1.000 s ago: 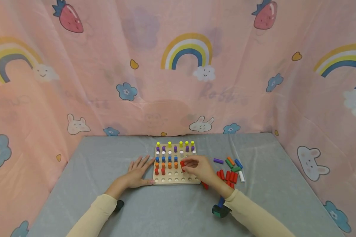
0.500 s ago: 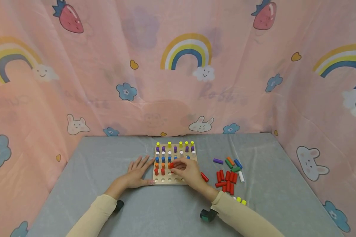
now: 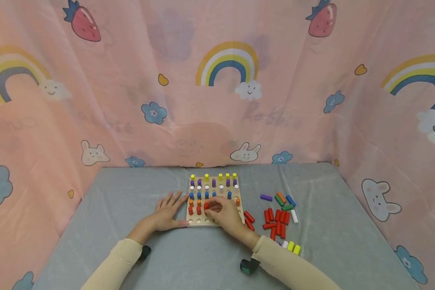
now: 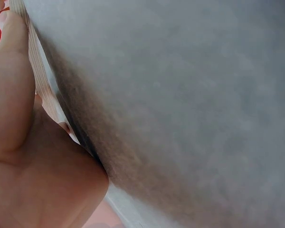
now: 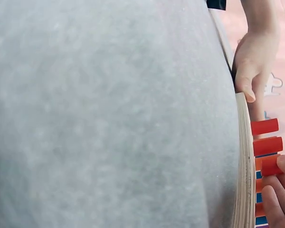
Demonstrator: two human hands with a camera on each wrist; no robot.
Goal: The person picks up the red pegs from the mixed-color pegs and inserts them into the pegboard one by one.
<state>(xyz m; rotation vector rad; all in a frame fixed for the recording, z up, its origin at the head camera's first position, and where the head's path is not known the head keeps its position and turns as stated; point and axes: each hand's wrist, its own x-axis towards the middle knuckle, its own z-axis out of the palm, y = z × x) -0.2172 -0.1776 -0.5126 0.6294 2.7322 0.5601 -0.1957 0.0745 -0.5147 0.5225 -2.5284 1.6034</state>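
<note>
A wooden pegboard (image 3: 241,211) lies on the grey-covered table, with rows of yellow, purple, white, blue, orange and red pegs standing in it. My right hand (image 3: 226,217) pinches a red peg (image 3: 206,206) between thumb and fingers. That peg is upright, in line with two red pegs (image 3: 194,210) standing at the left of their row. In the right wrist view the pinched peg (image 5: 270,166) is close over the board. My left hand (image 3: 164,215) lies with fingers spread at the board's left side, its thumb at the near corner. My right hand hides part of the board.
Loose red pegs (image 3: 278,221) lie in a group right of the board, two more (image 3: 249,220) beside its right edge. Purple, orange, green, blue and white pegs (image 3: 284,201) lie behind them. Yellow pegs (image 3: 293,247) are nearer the front. A pink patterned curtain (image 3: 217,121) encloses the table.
My right hand has moved left across the board with the red peg, from its right half to beside the two standing red pegs. My left hand stays in place.
</note>
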